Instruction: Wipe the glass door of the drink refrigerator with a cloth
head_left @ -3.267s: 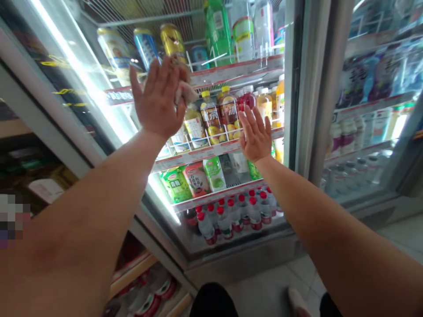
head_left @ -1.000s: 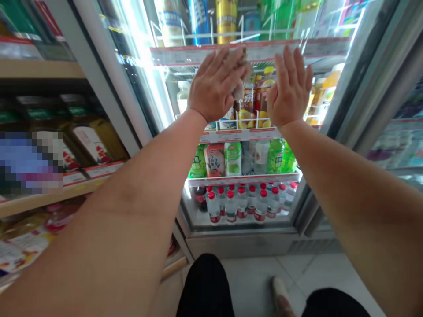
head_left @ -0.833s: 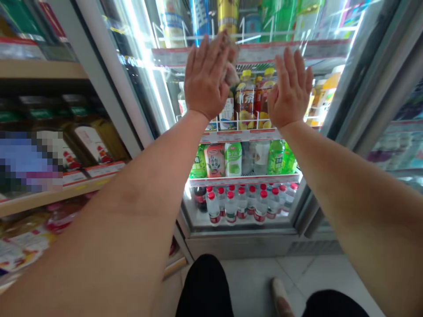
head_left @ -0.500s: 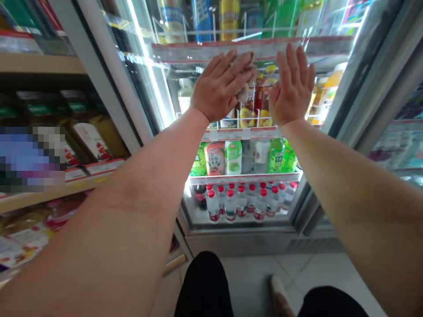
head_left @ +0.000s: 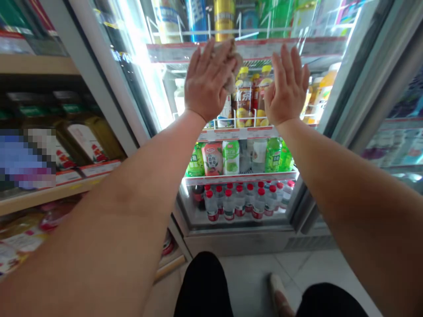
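My left hand point(head_left: 206, 86) presses a crumpled, pale cloth point(head_left: 236, 61) against the glass door of a lit drinks fridge. Its fingers lie over the cloth, which shows past the fingertips and beside the thumb. To the right, my right hand point(head_left: 287, 88) rests on the glass with fingers stretched upward and nothing in it. Behind the glass, between the two hands, stands a brown tea bottle point(head_left: 243, 97) with a yellow cap. Both forearms reach up across the view.
Lower fridge shelves hold green bottles point(head_left: 273, 154), a pink carton point(head_left: 213, 158) and several red-capped water bottles point(head_left: 228, 204). Shelves of oil bottles point(head_left: 87, 136) flank the left. A metal door frame point(head_left: 360, 79) borders the right. Below are my knees and a tiled floor point(head_left: 247, 281).
My left hand has slid left across the glass with the cloth, uncovering the brown tea bottle. My right hand stays at about the same place on the door. The view has shifted slightly.
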`<state>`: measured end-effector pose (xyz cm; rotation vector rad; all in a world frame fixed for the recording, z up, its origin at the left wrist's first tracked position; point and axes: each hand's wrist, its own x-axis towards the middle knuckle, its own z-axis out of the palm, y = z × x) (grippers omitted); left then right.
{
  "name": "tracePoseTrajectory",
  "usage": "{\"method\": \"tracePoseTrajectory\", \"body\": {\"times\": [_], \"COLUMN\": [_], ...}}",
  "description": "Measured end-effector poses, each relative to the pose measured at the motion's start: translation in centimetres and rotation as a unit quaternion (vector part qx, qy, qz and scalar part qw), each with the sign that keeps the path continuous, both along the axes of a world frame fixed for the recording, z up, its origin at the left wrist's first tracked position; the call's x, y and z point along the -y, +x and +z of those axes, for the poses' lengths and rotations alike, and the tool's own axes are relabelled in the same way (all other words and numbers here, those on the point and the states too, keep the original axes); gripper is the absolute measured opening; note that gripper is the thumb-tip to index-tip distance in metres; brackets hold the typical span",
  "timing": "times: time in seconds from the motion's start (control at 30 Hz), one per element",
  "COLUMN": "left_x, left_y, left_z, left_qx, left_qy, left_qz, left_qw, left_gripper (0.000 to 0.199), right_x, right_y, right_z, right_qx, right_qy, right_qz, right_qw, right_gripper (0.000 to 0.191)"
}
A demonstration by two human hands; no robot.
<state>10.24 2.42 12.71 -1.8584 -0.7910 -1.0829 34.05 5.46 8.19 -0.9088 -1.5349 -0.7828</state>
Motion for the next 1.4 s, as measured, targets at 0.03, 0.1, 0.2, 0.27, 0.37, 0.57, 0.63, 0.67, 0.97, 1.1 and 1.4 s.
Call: {"method": "tracePoseTrajectory", "body": {"times": [0.03,0.1,0.2,0.27,0.37,0.57,0.63,0.67,0.97,1.1,1.4], "left_x": [-0.1,-0.1,0.5,0.9,-0.1,-3.8,-2.9,-2.1,1.8,2.1,2.2], "left_y": [0.0,-0.1,0.0,0.0,-0.4,-1.0,-1.5,-1.9,-8.2,-7.8,-8.0], "left_z": [0.0,-0.1,-0.3,-0.4,-0.4,-0.5,-0.8,-1.0,-3.4,-4.2,-4.6], "left_qx": [0.064,0.136,-0.008,-0.165,-0.184,0.118,0.013,-0.065,0.039,0.016,0.102], "left_qy": [0.026,0.055,-0.003,-0.083,-0.098,0.137,0.082,0.026,0.058,0.043,0.002], "left_qz": [0.015,0.033,0.026,0.013,0.01,0.072,0.049,0.033,0.062,0.087,0.104], "left_qw": [0.997,0.989,1.0,0.983,0.978,0.981,0.995,0.997,0.996,0.995,0.989], "left_gripper": [0.061,0.063,0.06,0.057,0.058,0.06,0.06,0.061,0.058,0.038,0.058], "right_x": [0.1,0.3,0.3,0.1,-0.1,0.5,0.7,0.7,0.4,-0.5,-1.4], "right_y": [0.0,0.0,-0.1,-0.1,-0.2,-0.2,-0.1,-0.1,0.1,-0.1,0.1], "right_z": [0.0,0.1,0.1,0.2,0.2,0.3,0.3,0.3,-0.1,-0.1,-0.3], "right_qx": [0.0,-0.001,-0.006,-0.015,-0.019,0.002,0.006,0.007,0.011,-0.015,-0.021], "right_qy": [-0.003,-0.009,-0.013,-0.011,-0.014,-0.035,-0.037,-0.036,0.03,0.049,0.093], "right_qz": [0.001,0.002,0.003,0.0,-0.004,-0.032,-0.047,-0.05,-0.03,0.017,0.084], "right_qw": [1.0,1.0,1.0,1.0,1.0,0.999,0.998,0.998,0.999,0.999,0.992], "right_gripper": [0.065,0.068,0.066,0.063,0.064,0.069,0.067,0.066,0.064,0.064,0.063]}}
